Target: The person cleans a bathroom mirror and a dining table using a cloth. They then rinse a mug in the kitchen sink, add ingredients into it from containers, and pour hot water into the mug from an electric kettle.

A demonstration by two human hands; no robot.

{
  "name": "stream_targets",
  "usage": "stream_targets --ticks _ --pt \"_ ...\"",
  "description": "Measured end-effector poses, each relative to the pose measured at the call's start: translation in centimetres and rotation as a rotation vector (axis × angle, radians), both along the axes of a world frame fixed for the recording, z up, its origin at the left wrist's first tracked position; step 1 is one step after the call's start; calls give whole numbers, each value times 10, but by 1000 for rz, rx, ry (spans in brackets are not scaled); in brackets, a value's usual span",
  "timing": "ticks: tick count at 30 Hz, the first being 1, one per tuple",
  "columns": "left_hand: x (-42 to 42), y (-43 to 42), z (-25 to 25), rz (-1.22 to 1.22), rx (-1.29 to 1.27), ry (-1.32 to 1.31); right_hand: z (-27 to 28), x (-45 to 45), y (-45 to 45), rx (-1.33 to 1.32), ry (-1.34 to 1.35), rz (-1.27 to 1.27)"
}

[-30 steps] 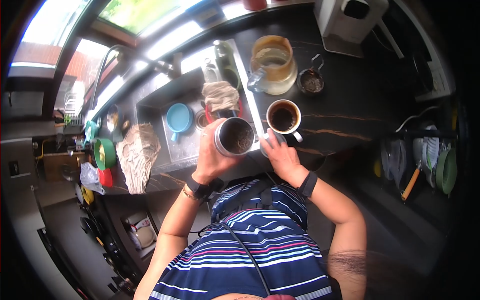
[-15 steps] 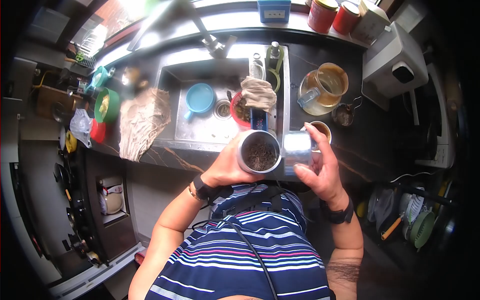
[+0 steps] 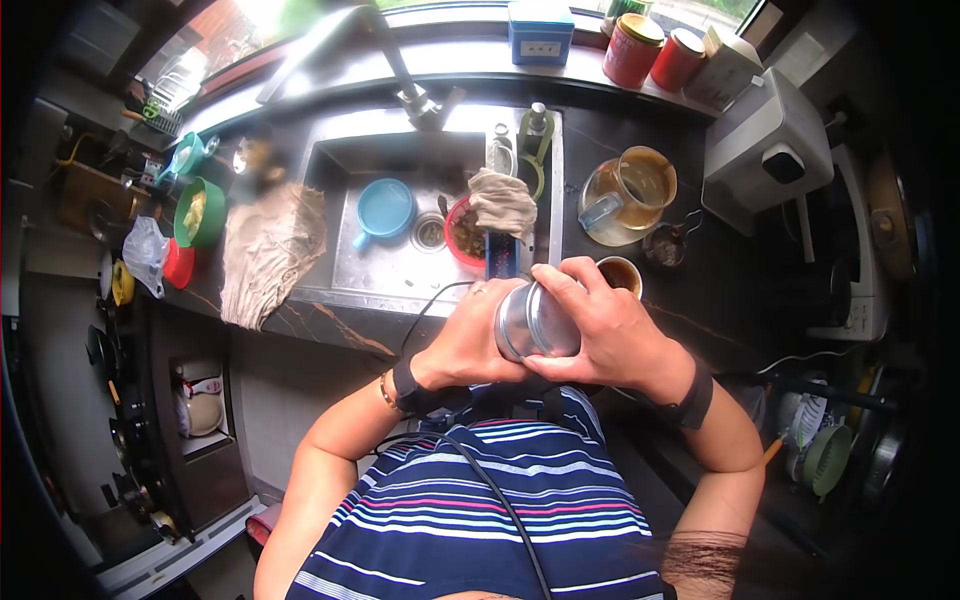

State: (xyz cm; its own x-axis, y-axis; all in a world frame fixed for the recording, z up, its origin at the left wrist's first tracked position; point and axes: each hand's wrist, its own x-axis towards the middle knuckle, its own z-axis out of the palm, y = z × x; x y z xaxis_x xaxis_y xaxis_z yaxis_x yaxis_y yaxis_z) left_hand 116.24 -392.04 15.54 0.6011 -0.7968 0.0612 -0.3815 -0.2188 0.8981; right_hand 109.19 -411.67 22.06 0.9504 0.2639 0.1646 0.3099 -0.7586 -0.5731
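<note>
In front of my waist I hold a silver metal canister (image 3: 512,326), tilted sideways. My left hand (image 3: 465,336) is wrapped round its body. A silver lid (image 3: 556,318) sits against the canister's mouth, and my right hand (image 3: 628,338) is closed over it. The dark dried leaves inside are now hidden. Whether the lid is fully seated I cannot tell. Just beyond my right hand stands a cup of brown liquid (image 3: 622,274), partly covered by my fingers.
A glass pitcher (image 3: 603,222) and a small strainer (image 3: 664,246) stand right of the sink (image 3: 350,225). In the sink are a blue ladle-like cup (image 3: 386,208) and a red bowl (image 3: 458,250). Cloths (image 3: 270,250) lie left; a white appliance (image 3: 768,150) stands right.
My right hand has brought the lid left onto the canister, covering the leaves. The canister has tipped over towards the right. My head view has shifted slightly.
</note>
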Motion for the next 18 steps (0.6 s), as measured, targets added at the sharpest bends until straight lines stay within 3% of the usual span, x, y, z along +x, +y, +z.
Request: stream_targets --ticks 10,12,14,15,16,17,18 --pt "23 -13 12 11 107 -258 -32 -3 -4 101 26 -127" --pt "53 -19 15 7 57 -419 -22 0 -11 290 -2 -202" --pt "87 -32 36 19 -164 -294 5 -8 -29 550 118 -309" --pt "105 -37 41 52 -179 -157 11 -16 -37 619 -31 -411" --pt "124 -42 47 81 -193 -19 10 -27 -58 367 -201 -458" --pt "141 -49 56 172 -207 -104 15 -35 -68 516 -290 -581" --pt "176 -51 18 312 -225 -347 24 -46 -78 676 -341 -627"
